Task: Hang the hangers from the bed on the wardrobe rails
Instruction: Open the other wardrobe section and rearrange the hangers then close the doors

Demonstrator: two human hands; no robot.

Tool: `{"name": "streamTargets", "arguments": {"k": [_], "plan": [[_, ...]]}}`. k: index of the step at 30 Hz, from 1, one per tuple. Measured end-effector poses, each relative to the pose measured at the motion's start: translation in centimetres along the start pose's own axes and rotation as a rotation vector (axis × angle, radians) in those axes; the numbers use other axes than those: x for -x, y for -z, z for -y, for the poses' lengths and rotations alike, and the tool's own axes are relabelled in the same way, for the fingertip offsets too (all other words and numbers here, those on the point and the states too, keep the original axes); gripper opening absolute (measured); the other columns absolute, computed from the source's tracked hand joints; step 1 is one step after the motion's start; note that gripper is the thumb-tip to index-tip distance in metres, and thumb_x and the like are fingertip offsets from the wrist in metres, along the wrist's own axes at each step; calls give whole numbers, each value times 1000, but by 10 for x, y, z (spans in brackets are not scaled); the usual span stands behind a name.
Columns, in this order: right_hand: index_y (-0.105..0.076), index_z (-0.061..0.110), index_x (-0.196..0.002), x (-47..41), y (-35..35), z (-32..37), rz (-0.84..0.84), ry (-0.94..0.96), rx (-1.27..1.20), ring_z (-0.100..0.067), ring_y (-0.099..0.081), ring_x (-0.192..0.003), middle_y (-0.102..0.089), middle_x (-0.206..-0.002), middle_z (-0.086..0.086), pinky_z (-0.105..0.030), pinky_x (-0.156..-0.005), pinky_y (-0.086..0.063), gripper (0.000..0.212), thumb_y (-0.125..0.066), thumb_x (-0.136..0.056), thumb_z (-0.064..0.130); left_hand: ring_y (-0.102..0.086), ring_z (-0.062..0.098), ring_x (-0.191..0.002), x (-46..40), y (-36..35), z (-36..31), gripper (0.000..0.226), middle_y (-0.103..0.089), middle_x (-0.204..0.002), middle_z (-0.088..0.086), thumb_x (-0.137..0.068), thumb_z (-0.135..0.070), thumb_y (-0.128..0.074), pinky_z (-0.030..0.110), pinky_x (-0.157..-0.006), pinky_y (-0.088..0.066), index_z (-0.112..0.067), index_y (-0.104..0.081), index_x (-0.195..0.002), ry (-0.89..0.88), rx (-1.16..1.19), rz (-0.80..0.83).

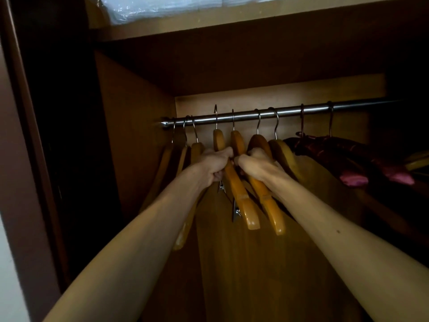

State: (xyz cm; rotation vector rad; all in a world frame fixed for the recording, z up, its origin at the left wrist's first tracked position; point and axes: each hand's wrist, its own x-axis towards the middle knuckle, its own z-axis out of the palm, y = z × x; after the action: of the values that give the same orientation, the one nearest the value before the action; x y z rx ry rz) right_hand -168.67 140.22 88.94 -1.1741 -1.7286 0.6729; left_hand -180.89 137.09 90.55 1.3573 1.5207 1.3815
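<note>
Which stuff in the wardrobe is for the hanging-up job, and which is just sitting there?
For the job:
wooden hangers
metal rail
left hand
right hand

Just there:
dark red padded hangers
plastic-wrapped bundle on the top shelf

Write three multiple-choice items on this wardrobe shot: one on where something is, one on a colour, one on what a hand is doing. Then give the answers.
1. Where do the wooden hangers hang?
A. on the metal rail
B. on a door hook
C. on the top shelf

2. What colour is the padded hanger at the right?
A. white
B. green
C. dark pink

3. What is the left hand doing?
A. resting flat and open
B. gripping a hanger
C. hanging at the person's side

Answers: 1 A, their hooks loop over the rail. 2 C, its satin ends look pink. 3 B, the fingers curl round a wooden hanger, as do those of the right hand.
</note>
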Motion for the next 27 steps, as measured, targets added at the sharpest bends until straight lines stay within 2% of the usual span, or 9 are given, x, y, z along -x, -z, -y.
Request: {"name": "streamTargets", "arguments": {"k": [7,11,13,15,17,19,21,24,27], "plan": [[-66,21,-88,7,-6,-12,-56,-1,-18,-18,-66,-77,-69,-85,-3,-29,-63,-52,13,-61,-94,32,-36,6,-37,0,-9,8,18,-51,-65,1,-100,-33,-56,14,-32,-26,-16,-57,-95,42,-136,-19],[-62,23,-90,14,-7,-17,-76,15,21,-12,-60,-77,-65,-87,4,-24,-62,-45,13,-60,-95,35,-41,7,-36,3,-14,11,30,-50,-58,-1,-104,-39,-50,15,-32,-31,-16,-56,-85,-31,-298,-69],[-65,20,-109,21,-8,-19,-86,25,81,-18,-61,-90,-63,-95,2,-28,-76,-49,20,-61,-93,31,-52,9,-43,7,-16,12,34,-56,-60,0,-104,-37,-51,20,-41,-42,-17,-55,-77,-121,-484,-128],[-66,18,-111,31,-10,-21,-94,19,142,-24,-65,-94,-67,-98,-1,-35,-82,-55,24,-64,-89,28,-65,16,-63,9,-16,14,31,-64,-73,4,-102,-34,-55,28,-60,-55,-17,-57,-76,-186,-629,-176],[-66,18,-103,44,-13,-25,-89,31,203,-24,-66,-85,-68,-91,-2,-34,-72,-57,18,-66,-88,27,-69,20,-77,15,-16,17,24,-68,-85,5,-99,-32,-59,34,-75,-58,-18,-61,-80,-200,-721,-206],[-65,17,-97,57,-15,-28,-99,65,249,-24,-65,-80,-66,-86,-2,-28,-62,-51,13,-67,-87,26,-64,16,-73,23,-16,19,23,-65,-81,1,-98,-32,-62,32,-70,-53,-20,-60,-78,-211,-806,-243],[-64,15,-104,71,-16,-31,-100,71,262,-28,-66,-88,-66,-92,-3,-34,-72,-56,18,-66,-88,24,-61,15,-71,32,-17,23,20,-64,-82,0,-97,-31,-63,29,-65,-50,-19,-62,-81,-206,-850,-241],[-56,18,-110,96,-15,-40,-90,52,309,-30,-65,-93,-60,-93,-1,-37,-73,-55,24,-66,-88,23,-66,20,-84,52,-17,34,18,-67,-97,4,-97,-33,-63,34,-76,-58,-15,-66,-99,-218,-872,-226],[-54,19,-118,127,-13,-58,-112,67,357,-28,-62,-107,-58,-110,-2,-38,-80,-52,40,-72,-86,34,-66,29,-97,79,-19,56,37,-61,-115,7,-98,-41,-58,39,-79,-55,-12,-57,-121,-452,-973,-450]]}}
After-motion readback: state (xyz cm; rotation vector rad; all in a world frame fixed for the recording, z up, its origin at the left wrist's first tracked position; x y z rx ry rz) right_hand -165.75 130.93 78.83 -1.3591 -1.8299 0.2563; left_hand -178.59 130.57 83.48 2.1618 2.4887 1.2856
